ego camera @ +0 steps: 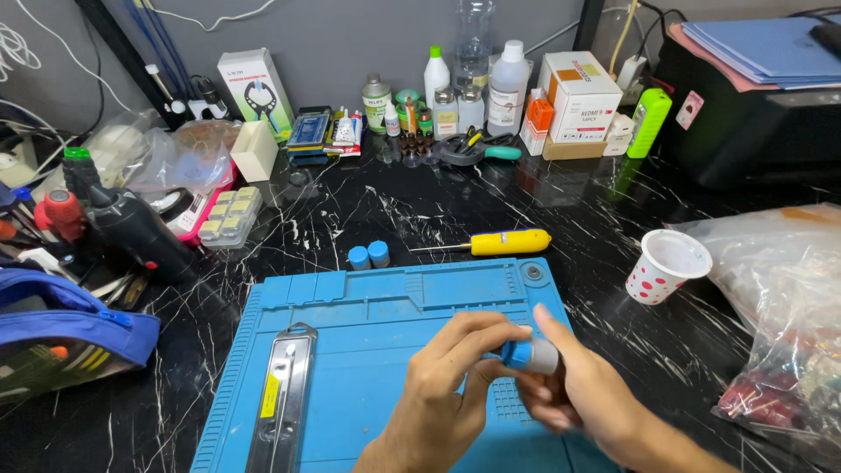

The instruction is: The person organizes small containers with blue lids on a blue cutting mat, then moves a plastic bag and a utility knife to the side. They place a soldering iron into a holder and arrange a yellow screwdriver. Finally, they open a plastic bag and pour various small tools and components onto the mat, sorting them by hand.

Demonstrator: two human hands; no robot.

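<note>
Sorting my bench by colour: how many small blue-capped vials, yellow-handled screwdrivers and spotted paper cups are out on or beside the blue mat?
Small blue-capped vials: 3, two standing, one held in both hands
Yellow-handled screwdriver: 1
Red-spotted white paper cup: 1
Total: 5

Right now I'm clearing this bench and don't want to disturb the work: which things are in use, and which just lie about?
In use:
left hand
right hand
small blue-capped bottle
blue work mat

Lying about:
yellow screwdriver
two blue caps
spotted paper cup
metal strip
</note>
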